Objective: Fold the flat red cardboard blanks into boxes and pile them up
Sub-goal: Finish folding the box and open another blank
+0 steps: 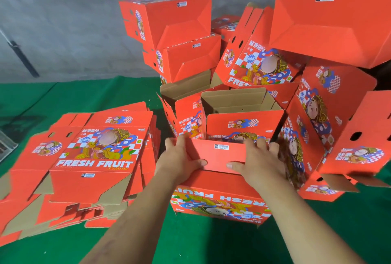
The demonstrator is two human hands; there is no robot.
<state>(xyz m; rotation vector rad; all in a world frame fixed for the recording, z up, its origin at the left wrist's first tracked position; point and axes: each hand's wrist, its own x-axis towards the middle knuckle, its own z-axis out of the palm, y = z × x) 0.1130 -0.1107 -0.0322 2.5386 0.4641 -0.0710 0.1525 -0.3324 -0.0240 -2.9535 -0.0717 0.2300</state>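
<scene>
Nearest the camera, two bare forearms reach in from about six o'clock toward a red box standing on the green floor covering, its "FRESH FRUIT" print upside down from this view. The left hand and the right hand both lie on a red flap that carries a small barcode label, at the top of that box; the fingers of each hand curl over the flap's far edge and the thumbs press on its near face, so both hands grip the flap, one at each end. At about nine o'clock from the hands sits a stack of flat blanks, fanned untidily, brown cardboard showing at the cut edges and the printed cartoon panel facing up. Just beyond the held box, at twelve o'clock, an open box stands upright with its brown inside showing; it seems to touch the held box, though the hands hide the seam. Behind it, at about eleven o'clock, another open box stands. From twelve round to three o'clock rises a loose pile of folded boxes, tilted at many angles, some lying on their sides. Farthest off runs a grey concrete wall.
</scene>
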